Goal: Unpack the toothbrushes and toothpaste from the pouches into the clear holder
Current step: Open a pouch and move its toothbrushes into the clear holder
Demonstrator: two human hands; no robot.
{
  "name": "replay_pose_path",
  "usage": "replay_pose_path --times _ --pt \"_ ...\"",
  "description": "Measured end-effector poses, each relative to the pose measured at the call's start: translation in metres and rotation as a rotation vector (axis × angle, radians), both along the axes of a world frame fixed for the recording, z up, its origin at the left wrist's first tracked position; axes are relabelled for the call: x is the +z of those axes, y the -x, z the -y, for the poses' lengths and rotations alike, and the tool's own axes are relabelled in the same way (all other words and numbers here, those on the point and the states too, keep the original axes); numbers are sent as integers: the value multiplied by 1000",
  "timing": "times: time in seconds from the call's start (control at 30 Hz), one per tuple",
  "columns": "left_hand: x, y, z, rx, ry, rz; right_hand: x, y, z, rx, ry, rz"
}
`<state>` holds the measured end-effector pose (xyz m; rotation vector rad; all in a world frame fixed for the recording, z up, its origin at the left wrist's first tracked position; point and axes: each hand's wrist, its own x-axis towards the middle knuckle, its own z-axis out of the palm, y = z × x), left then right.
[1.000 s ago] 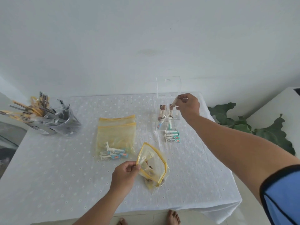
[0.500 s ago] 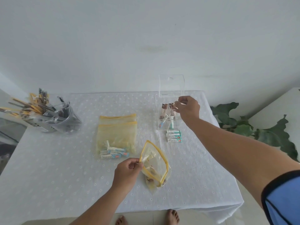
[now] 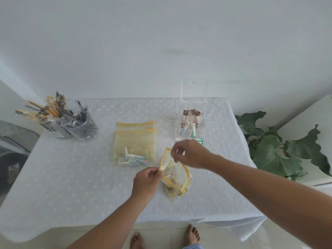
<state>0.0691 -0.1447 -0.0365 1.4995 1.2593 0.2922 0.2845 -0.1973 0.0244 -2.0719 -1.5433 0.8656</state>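
Note:
An open yellow-edged clear pouch (image 3: 177, 178) lies near the table's front, with wrapped items inside. My left hand (image 3: 146, 180) pinches its rim at the left. My right hand (image 3: 191, 154), blurred by motion, hovers at the pouch's mouth with its fingertips by the upper rim; whether it holds anything is unclear. At the back right stands the clear holder (image 3: 179, 130) with its lid up, holding several toothbrushes (image 3: 191, 115) and small toothpaste tubes (image 3: 187, 129). Two more flat pouches (image 3: 134, 139) lie stacked at centre, with toothpaste (image 3: 133, 159) inside.
A metal caddy full of cutlery (image 3: 71, 123) stands at the back left. Teal toothpaste boxes (image 3: 199, 140) lie just in front of the holder. A leafy plant (image 3: 280, 146) sits right of the white-clothed table (image 3: 71, 177). Bare feet show below the front edge.
My right hand has left the clear holder and come back toward me to the open pouch's mouth. My left hand kept its pinch on the pouch rim.

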Motion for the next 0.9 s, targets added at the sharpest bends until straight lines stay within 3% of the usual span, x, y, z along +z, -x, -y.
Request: replay_pose_path --times 0.1,0.2,0.5,0.9 --pt "1 2 3 -1 -41 -34 -26 26 7 -2 343 137" --pt "1 7 5 -19 -75 -68 -44 39 8 -109 511 163" --pt "-8 34 11 -23 -74 -114 -69 79 1 -260 529 312" --pt "-11 44 15 -42 -101 -136 -80 72 3 -371 472 -18"
